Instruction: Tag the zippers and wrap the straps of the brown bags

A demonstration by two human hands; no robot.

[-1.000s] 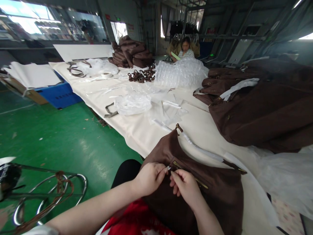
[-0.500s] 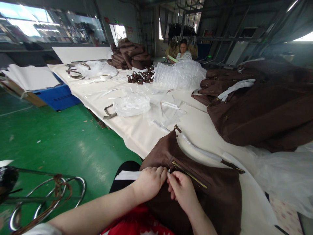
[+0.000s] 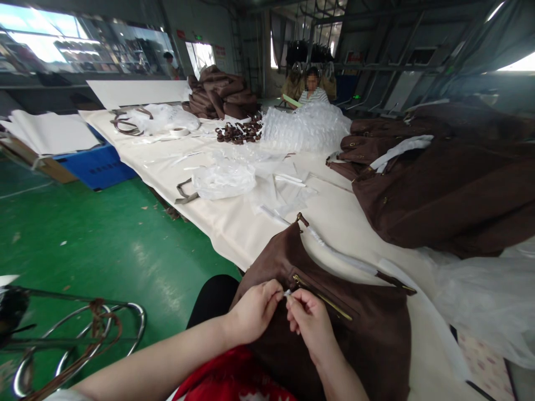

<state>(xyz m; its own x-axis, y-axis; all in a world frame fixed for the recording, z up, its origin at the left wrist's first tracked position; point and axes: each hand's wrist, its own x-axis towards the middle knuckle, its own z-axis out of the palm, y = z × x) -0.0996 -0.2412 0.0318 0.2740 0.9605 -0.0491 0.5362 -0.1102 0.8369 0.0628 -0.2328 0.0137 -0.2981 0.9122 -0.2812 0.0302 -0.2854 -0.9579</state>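
Note:
A dark brown handbag (image 3: 376,334) lies across my lap and the table edge, its gold zipper (image 3: 324,299) facing up. Its strap (image 3: 334,253) is wrapped in white and clear material. At the left end of the zipper, my left hand (image 3: 257,312) and my right hand (image 3: 309,320) meet, fingertips pinched together. Between them shows a small white piece (image 3: 287,293), like crumpled paper or tissue. Fingers cover most of it, so I cannot tell whether it is joined to a zipper pull.
Brown bags (image 3: 451,184) are piled on the right of the cream-covered table (image 3: 221,223), with plastic sheeting (image 3: 493,306) below them. Clear plastic bags (image 3: 223,179) and a bubble-wrap heap (image 3: 307,127) lie farther off. A person (image 3: 313,92) sits at the far end. A metal-framed stool (image 3: 79,340) stands at left.
The white strip that stuck out left of my left hand is out of sight. My left hand has turned and drawn slightly left, so the white piece shows more between the fingertips.

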